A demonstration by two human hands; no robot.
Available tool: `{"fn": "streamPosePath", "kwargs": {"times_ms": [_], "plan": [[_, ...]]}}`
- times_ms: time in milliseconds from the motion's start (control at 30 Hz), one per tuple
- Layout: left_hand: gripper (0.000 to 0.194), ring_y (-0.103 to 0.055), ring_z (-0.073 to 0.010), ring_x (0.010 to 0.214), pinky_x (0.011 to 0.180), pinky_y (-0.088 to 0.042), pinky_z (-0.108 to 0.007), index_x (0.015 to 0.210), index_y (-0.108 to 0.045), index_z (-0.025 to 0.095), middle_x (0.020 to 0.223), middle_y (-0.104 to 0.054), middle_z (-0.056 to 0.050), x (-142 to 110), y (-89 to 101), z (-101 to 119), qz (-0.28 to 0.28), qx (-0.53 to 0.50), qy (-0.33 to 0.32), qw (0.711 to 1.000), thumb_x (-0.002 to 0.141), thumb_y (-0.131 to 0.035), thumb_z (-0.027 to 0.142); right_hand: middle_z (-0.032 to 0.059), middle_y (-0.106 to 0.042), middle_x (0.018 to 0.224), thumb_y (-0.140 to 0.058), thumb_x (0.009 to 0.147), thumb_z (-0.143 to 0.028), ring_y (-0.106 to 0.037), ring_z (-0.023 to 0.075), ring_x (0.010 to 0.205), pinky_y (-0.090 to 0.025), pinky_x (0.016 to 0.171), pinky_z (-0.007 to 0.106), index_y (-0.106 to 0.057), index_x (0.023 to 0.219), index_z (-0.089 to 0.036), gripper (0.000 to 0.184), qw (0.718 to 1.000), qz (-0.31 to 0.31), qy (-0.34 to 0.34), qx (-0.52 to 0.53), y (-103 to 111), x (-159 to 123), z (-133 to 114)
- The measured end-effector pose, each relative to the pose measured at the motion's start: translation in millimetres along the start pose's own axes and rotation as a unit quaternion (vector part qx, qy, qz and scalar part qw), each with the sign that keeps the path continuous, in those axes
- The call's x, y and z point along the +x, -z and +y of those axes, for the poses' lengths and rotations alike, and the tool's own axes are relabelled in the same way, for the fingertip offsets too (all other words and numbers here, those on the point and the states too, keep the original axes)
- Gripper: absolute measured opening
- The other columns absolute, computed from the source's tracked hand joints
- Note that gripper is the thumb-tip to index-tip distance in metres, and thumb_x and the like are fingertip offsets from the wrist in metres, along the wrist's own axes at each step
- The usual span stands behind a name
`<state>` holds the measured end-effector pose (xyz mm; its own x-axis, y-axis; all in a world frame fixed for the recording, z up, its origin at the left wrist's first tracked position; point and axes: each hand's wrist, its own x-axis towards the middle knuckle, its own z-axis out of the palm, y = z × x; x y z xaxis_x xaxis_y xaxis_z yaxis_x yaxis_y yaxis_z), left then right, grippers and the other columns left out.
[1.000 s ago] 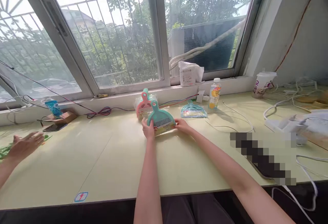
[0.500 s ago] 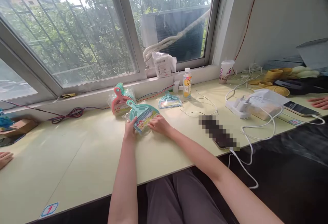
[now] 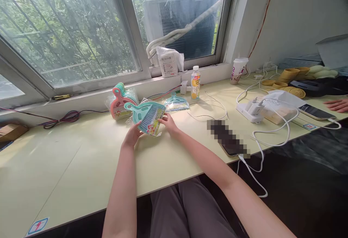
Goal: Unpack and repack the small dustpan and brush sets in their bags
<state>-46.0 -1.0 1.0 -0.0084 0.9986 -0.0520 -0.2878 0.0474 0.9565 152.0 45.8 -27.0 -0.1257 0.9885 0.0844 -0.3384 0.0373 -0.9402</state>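
Note:
A mint-green toy dustpan with brush [image 3: 148, 116], wrapped in clear plastic with a colourful label, is held tilted above the table between both hands. My left hand [image 3: 132, 135] grips its lower left edge, and my right hand [image 3: 169, 123] pinches the right edge near the label. Behind it to the left stands a row of similar packaged dustpans [image 3: 119, 103], a red one in front and green ones behind. Another green packaged dustpan [image 3: 176, 102] lies flat near the window wall.
A juice bottle [image 3: 195, 82] and a white package [image 3: 169, 63] are near the window. To the right are a phone [image 3: 230, 143], a power strip [image 3: 250, 113] with white cables, a paper cup [image 3: 239, 71] and another person's hand [image 3: 337, 105]. Bundled wires [image 3: 63, 119] lie at left.
The held dustpan now stands more upright, its label facing me more. My right hand has shifted to its right edge. The view has turned slightly; the hand at far left is out of sight.

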Motion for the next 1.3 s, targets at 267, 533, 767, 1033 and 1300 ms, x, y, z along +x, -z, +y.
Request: {"fn": "streamPosePath", "kwargs": {"times_ms": [267, 533, 767, 1033, 1300], "plan": [[0.046, -0.061, -0.0264, 0.109, 0.089, -0.052, -0.041, 0.118, -0.064, 0.024, 0.12, -0.067, -0.008, 0, 2.3, 1, -0.054, 0.052, -0.007, 0.997, 0.083, -0.059, 0.054, 0.0014, -0.072, 0.089, -0.079, 0.069, -0.019, -0.069, 0.0169, 0.084, -0.055, 0.094, 0.043, -0.055, 0.1, -0.021, 0.039, 0.995, -0.057, -0.021, 0.084, 10, 1, -13], [0.039, -0.063, -0.0101, 0.074, 0.058, -0.047, -0.019, 0.098, -0.071, 0.018, 0.104, -0.07, -0.007, 12, 15.1, -3, 0.125, 0.068, -0.054, 0.988, 0.07, -0.076, 0.045, 0.0021, -0.073, 0.082, -0.077, 0.069, -0.013, -0.07, 0.0158, 0.076, -0.058, 0.088, 0.041, -0.063, 0.096, -0.018, 0.031, 0.997, -0.024, -0.046, 0.059, 19, 0, -27], [0.034, -0.063, -0.0127, 0.067, 0.06, -0.048, -0.025, 0.091, -0.069, 0.015, 0.095, -0.071, -0.011, 15, 23.9, -3, 0.245, 0.11, -0.08, 0.96, 0.074, -0.069, 0.045, 0.003, -0.074, 0.08, -0.081, 0.067, -0.015, -0.071, 0.0176, 0.076, -0.058, 0.086, 0.042, -0.064, 0.095, -0.017, 0.033, 0.996, -0.062, -0.052, 0.028, 17, -1, -34], [0.044, -0.052, -0.0294, 0.122, 0.105, -0.037, -0.046, 0.103, -0.07, 0.021, 0.116, -0.068, -0.011, 10, 5.4, 8, 0.376, 0.373, -0.262, 0.807, 0.082, -0.056, 0.056, 0.0052, -0.075, 0.085, -0.082, 0.065, -0.015, -0.07, 0.0185, 0.078, -0.058, 0.082, 0.039, -0.067, 0.101, -0.016, 0.039, 0.99, -0.131, -0.047, -0.002, 29, -5, -47], [0.045, -0.067, -0.0246, 0.094, 0.082, -0.052, -0.034, 0.094, -0.071, 0.014, 0.089, -0.074, -0.012, 8, 15.7, 5, 0.232, 0.216, -0.177, 0.932, 0.061, -0.08, 0.044, 0.0042, -0.074, 0.083, -0.081, 0.063, -0.015, -0.07, 0.0183, 0.077, -0.058, 0.077, 0.036, -0.068, 0.102, -0.016, 0.042, 0.984, -0.162, -0.055, -0.043, 30, -8, -44]]}}
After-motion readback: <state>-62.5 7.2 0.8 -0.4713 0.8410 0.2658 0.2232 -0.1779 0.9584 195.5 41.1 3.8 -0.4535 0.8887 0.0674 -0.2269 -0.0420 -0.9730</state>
